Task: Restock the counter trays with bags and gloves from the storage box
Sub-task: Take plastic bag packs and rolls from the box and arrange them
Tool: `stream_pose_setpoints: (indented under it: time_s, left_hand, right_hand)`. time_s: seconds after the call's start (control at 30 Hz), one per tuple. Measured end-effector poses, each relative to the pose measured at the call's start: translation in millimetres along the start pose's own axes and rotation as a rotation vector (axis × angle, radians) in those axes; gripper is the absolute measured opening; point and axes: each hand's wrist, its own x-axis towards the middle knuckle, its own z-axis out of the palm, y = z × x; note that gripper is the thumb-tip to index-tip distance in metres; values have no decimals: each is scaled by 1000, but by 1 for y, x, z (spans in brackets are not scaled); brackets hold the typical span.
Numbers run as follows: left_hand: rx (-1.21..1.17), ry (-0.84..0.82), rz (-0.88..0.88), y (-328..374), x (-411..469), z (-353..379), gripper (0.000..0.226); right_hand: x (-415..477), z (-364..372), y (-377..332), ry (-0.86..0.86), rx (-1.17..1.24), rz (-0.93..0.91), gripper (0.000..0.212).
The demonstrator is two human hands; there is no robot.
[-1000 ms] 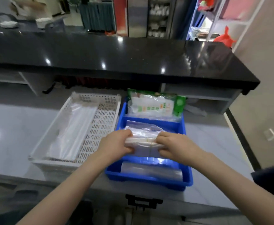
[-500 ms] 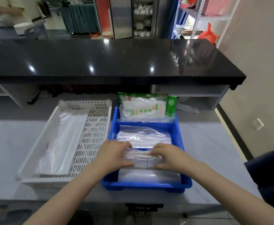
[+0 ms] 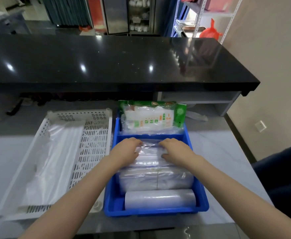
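Inside blue tray (image 3: 199,192), left hand (image 3: 125,150), right hand (image 3: 174,150), fingers seemingly curled on clear bags (image 3: 149,152)

You get even, fairly bright overhead light; three ceiling lamps glint as white spots on the black counter (image 3: 106,62). The white tray (image 3: 96,152) smears with motion blur, straight edges bow outward, and the background stays soft.
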Motion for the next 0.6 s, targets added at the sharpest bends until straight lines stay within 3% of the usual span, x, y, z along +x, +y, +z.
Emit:
stream_pose_setpoints:
  time_s: [0.1, 0.17, 0.23, 0.33, 0.43, 0.6]
  left_hand:
    - [103, -105, 9, -1, 10, 12, 65]
    - [172, -75, 26, -2, 10, 19, 68]
    - [197, -22, 41, -4, 10, 22, 65]
    - [216, -27, 49, -3, 14, 19, 51]
    - [279, -29, 87, -3, 14, 15, 27]
    - [97, -105, 105, -7, 6, 11, 27]
  right_hand:
    - [12, 9, -4, -9, -64, 24, 49]
    - [14, 15, -5, 18, -55, 32, 51]
    - [14, 17, -7, 9, -32, 38, 46]
    - [15, 16, -10, -20, -3, 31, 9]
    - [13, 14, -12, -21, 58, 13, 21]
    - [7, 9, -9, -70, 102, 13, 19]
